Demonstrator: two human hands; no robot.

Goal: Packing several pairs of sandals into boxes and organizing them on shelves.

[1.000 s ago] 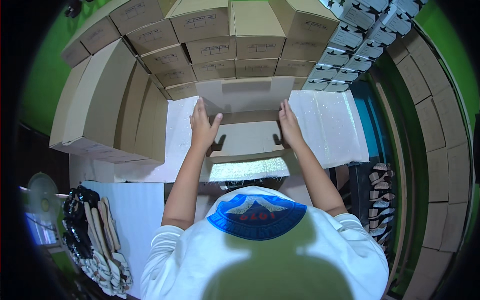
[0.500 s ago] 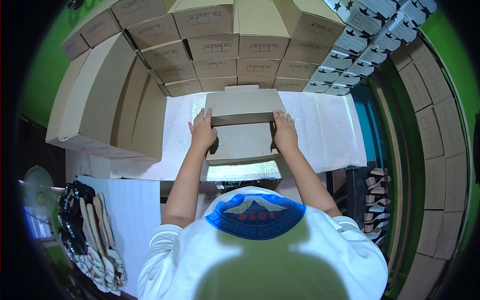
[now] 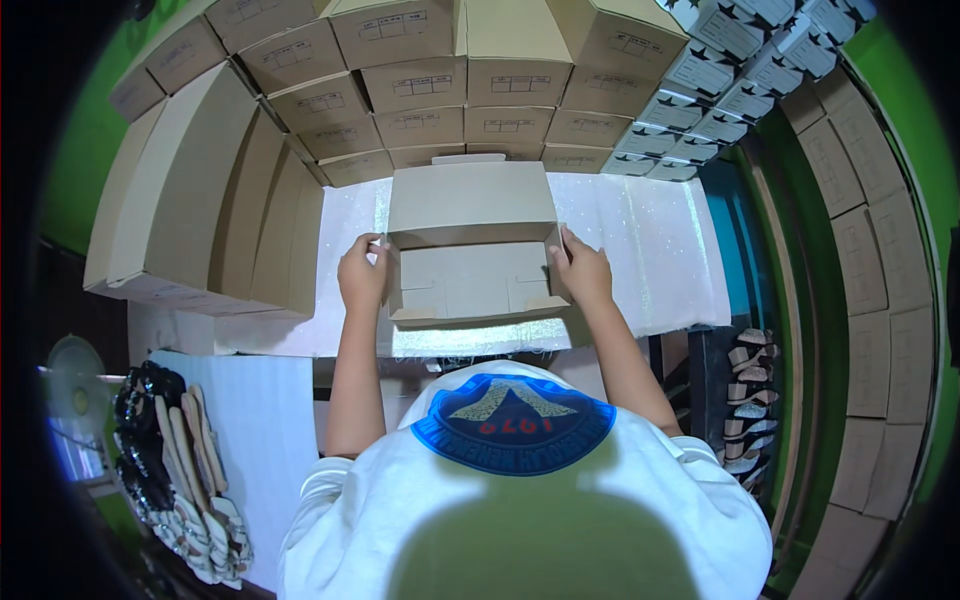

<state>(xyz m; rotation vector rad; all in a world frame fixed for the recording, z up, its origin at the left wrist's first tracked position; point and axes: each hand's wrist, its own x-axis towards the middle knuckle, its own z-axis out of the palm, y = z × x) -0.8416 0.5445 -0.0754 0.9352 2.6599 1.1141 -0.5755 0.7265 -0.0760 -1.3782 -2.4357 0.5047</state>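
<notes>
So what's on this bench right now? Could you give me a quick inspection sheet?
Surface: white glittery sheet covering the bench.
Job's things: flat brown cardboard box blank, part folded, back panel raised.
Clutter: sandals lined up lower left; more sandals at right.
Grippers: left hand grips the blank's left edge; right hand grips its right edge.
Cables: nothing seen.
Surroundings: stacked brown boxes behind, leaning cartons at left, a fan, green wall.
</notes>
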